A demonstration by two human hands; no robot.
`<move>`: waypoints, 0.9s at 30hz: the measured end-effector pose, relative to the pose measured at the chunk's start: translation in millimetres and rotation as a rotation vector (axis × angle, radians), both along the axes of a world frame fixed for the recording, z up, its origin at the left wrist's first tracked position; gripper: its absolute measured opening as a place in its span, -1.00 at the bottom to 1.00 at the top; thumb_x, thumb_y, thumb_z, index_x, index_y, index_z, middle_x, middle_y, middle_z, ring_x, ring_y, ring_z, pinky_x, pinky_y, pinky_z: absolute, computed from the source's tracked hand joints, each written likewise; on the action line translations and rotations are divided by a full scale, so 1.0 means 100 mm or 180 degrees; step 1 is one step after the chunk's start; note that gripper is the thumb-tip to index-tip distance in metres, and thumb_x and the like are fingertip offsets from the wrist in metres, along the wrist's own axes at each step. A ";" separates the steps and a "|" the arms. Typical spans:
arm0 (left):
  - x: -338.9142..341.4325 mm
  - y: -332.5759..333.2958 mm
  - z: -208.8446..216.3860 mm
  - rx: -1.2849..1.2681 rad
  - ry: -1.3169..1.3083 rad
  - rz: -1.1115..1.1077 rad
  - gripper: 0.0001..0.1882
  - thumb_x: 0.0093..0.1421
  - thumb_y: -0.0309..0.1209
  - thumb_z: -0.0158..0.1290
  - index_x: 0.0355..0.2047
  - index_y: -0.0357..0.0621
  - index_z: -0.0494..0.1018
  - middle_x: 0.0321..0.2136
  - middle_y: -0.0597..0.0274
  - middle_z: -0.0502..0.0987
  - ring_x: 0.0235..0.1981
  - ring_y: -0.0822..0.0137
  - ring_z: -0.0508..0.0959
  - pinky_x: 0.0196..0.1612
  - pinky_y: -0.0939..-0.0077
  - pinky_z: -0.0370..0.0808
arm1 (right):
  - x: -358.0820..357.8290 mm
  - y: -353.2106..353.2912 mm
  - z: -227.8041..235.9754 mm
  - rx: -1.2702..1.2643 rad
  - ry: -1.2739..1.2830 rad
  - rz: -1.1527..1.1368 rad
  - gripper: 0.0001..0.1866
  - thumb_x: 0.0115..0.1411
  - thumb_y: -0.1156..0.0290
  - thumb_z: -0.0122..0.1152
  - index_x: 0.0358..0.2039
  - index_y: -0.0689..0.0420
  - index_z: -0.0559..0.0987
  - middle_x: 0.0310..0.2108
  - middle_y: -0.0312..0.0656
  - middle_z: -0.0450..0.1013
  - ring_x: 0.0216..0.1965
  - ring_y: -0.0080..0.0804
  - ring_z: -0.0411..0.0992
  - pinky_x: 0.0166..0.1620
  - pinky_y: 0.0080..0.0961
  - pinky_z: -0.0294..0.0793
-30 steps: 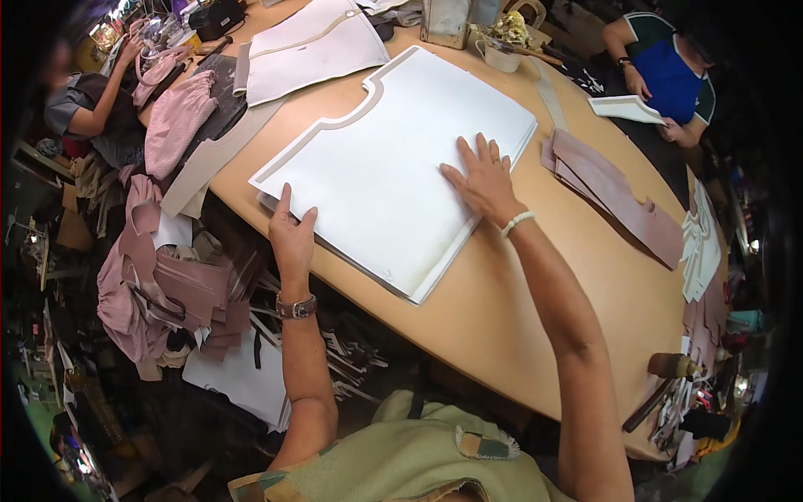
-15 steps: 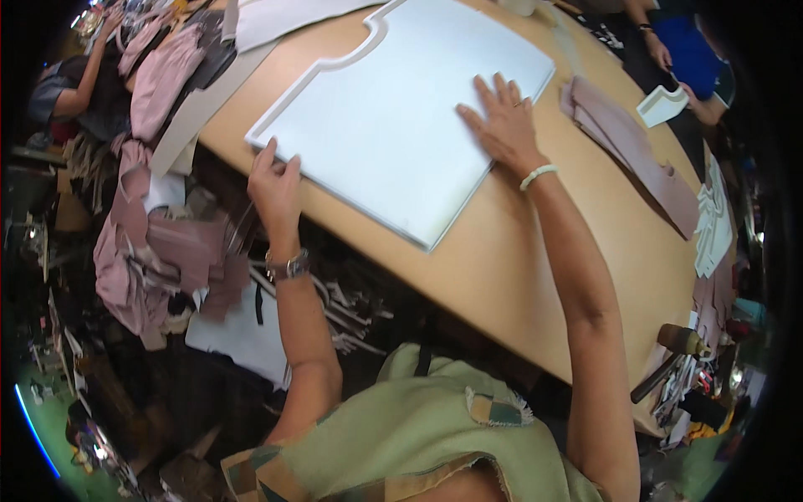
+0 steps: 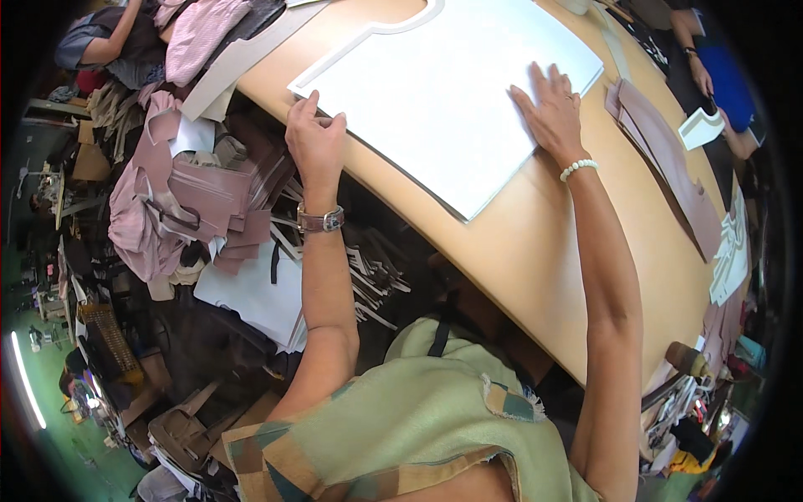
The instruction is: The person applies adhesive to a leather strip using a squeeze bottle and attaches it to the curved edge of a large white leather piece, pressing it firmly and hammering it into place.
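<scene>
A large white sheet (image 3: 435,109) lies on the light wooden table, with a narrow raised white strip (image 3: 355,46) following its curved and stepped far-left edge. My left hand (image 3: 316,146), with a brown-strapped watch at the wrist, is at the sheet's left corner. Its index finger and thumb are apart and touch the edge; the other fingers are curled and partly hidden. My right hand (image 3: 552,115) lies palm down near the sheet's right edge, fingers spread. A pale bead bracelet (image 3: 579,170) circles that wrist.
Mauve cut pieces (image 3: 665,167) lie on the table (image 3: 535,276) to the right. Pink and mauve fabric (image 3: 201,192) is heaped below its left edge. One co-worker in blue (image 3: 726,84) handles a white piece (image 3: 701,128) at far right; another person's arm (image 3: 113,42) shows at upper left.
The whole view has shifted, so the table and both hands appear farther right and higher. Against the white sheet, my hands keep nearly the same places.
</scene>
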State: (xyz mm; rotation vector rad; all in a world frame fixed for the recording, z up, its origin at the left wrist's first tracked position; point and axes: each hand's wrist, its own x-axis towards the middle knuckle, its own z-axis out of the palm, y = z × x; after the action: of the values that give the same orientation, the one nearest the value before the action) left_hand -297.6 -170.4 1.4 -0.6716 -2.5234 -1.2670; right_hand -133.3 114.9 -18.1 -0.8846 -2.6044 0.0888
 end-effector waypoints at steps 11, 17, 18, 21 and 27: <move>-0.14 -1.86 -0.93 -0.0838 0.0168 0.0921 -0.83 0.02 -0.38 0.08 -0.41 -0.19 0.56 -0.45 -0.02 0.56 -0.41 0.05 0.56 -0.29 0.30 0.46 | 1.04 -0.56 0.02 -0.1238 0.1236 0.0085 -0.36 0.29 0.10 -0.21 0.21 0.30 0.05 0.25 0.05 -0.05 0.29 -0.15 -0.11 0.29 -0.37 -0.18; 0.25 -2.75 -2.27 -0.2438 -0.1374 0.1204 -0.84 -0.07 -0.35 0.06 -0.53 -0.13 0.56 -0.46 -0.04 0.55 -0.41 -0.04 0.56 -0.32 0.16 0.50 | 1.53 -1.04 0.16 -0.0881 0.0537 -0.0213 -0.38 0.29 0.11 -0.22 0.21 0.29 0.06 0.24 0.06 -0.03 0.29 -0.14 -0.11 0.29 -0.33 -0.18; 0.36 -2.79 -2.36 -0.2769 -0.1643 0.1063 -0.83 -0.09 -0.35 0.08 -0.50 -0.15 0.56 -0.39 -0.07 0.55 -0.38 -0.04 0.56 -0.28 0.16 0.50 | 1.57 -1.06 0.15 -0.0804 0.0417 -0.0244 -0.38 0.29 0.11 -0.22 0.21 0.28 0.06 0.24 0.05 -0.02 0.29 -0.14 -0.12 0.29 -0.32 -0.18; 0.60 -3.00 -2.75 -0.3294 -0.2304 0.0913 -0.36 -0.14 -0.36 0.15 0.01 -0.24 0.28 0.16 -0.17 0.12 0.10 -0.03 0.28 -0.01 0.20 0.41 | 1.62 -1.02 0.09 -0.0395 0.0177 -0.0090 -0.39 0.29 0.10 -0.22 0.21 0.26 0.08 0.23 0.06 0.00 0.27 -0.10 -0.08 0.28 -0.29 -0.15; 0.89 -3.09 -3.05 -0.4111 -0.1743 0.1081 -0.02 -0.10 -0.21 0.23 0.23 -0.17 -0.09 0.25 -0.14 -0.10 0.24 -0.06 0.01 0.09 0.05 0.24 | 1.64 -1.00 0.06 -0.0199 0.0006 -0.0117 -0.41 0.29 0.09 -0.23 0.20 0.23 0.11 0.21 0.08 0.03 0.26 -0.06 -0.05 0.26 -0.27 -0.11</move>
State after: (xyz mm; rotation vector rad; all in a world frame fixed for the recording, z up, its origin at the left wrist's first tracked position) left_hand -208.3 -479.0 -303.5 -0.0004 -3.4952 0.5260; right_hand 30.8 14.9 -12.0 -0.9533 -2.5949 0.1616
